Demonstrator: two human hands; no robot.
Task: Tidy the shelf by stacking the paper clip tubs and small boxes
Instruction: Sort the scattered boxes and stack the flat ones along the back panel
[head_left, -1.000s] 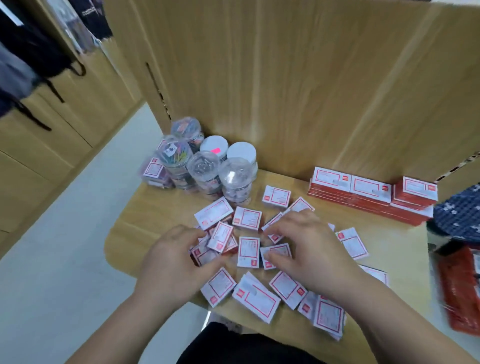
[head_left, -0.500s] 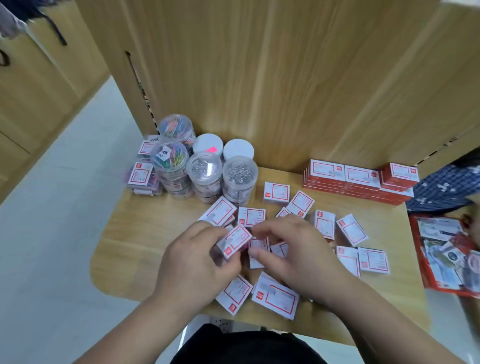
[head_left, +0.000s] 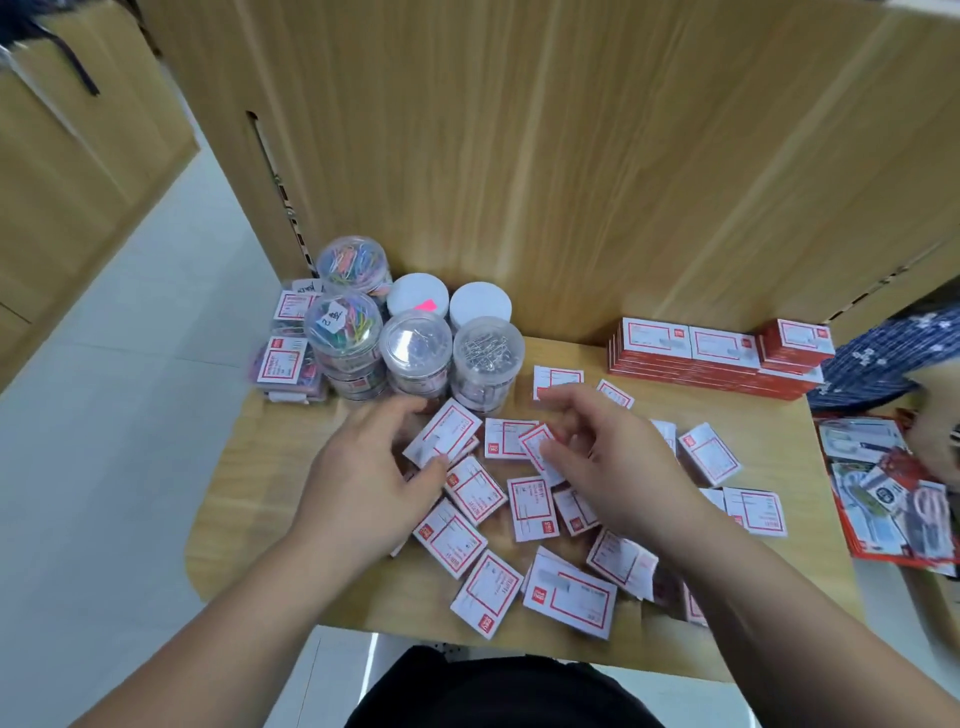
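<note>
Fingers (head_left: 401, 411) of left hand (head_left: 358, 475) grip box (head_left: 445, 435); shelf (head_left: 267, 467) lies open leftward.

Bare shelf (head_left: 260, 509) lies open at the front left and at the back between the paper clip tubs (head_left: 415, 348) and red box stacks (head_left: 701, 358), while scattered small boxes (head_left: 530, 506) crowd the middle.

- A tall wooden panel (head_left: 571, 156) is seen upright, its grain running vertically.
- A pale tiled floor (head_left: 130, 415) is spread left of the panel.
- Wooden cabinets (head_left: 62, 171) are set further left, a dark strap (head_left: 78, 73) hung against them.
- A blue patterned cloth (head_left: 883, 358) is laid at the panel's lower right.
- Red-edged packets (head_left: 893, 499), blurred, are piled just below that cloth.
</note>
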